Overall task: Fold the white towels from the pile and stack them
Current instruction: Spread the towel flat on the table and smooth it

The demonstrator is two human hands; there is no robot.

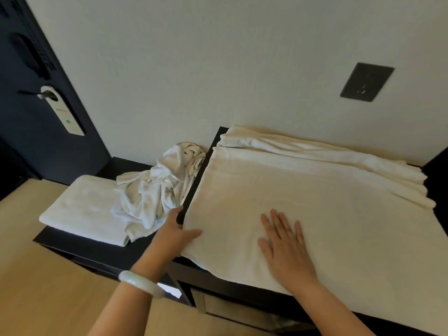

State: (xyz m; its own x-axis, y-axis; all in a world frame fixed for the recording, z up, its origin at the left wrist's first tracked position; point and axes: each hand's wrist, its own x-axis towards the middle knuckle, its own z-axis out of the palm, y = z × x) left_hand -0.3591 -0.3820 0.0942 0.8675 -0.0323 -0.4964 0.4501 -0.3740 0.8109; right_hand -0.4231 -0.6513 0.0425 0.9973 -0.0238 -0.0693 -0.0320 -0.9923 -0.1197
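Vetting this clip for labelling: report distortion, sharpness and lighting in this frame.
Head view: wide-angle distortion leans the door and wall socket; the whole frame is soft, smearing the spread towel weave; lighting is even and warm, with only faint shadow beside the right hand; the dark door loses detail.

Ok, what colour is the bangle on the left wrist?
The bangle is pale milky white, like jade. The head view shows it best.
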